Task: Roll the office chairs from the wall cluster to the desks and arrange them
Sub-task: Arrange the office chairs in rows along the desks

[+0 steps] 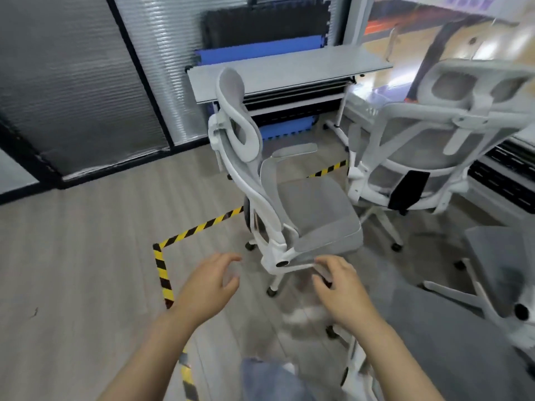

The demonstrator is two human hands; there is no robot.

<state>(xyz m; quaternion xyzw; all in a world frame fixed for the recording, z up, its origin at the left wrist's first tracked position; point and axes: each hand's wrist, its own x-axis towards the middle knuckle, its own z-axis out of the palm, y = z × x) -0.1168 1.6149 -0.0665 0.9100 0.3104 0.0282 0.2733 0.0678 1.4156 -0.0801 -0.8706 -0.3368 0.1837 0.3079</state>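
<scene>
Both hands out in front, low in the head view, neither grip holding anything. Left hand (210,280) hovering over the wooden floor (86,241), fingers loosely curled and spread, thumb apart, nothing between them. Right hand (337,282) likewise loosely curled and unclosed, fingertips just at the near armrest (301,260) of the grey mesh chair (315,209); contact impossible to tell because of blur. Grey mesh chair seen side-on, headrest toward the left, seat toward the right, white frame and castors on the floor, standing across a line of yellow-and-black tape (185,234) that turns a corner near the left hand. Directly behind it, against the ribbed wall panel (72,91), a pale grey bench (289,72), with blue and black foam mats (260,50) propped upright behind and under it. To the right, a second chair (434,146) of the same make, seen from the back and facing away, a black strip on its lower back, just beside the first chair's seat. At the far right edge, part of a third chair (498,270), blurred, its white legs and castors near the right forearm. Blue denim at the bottom edge.
</scene>
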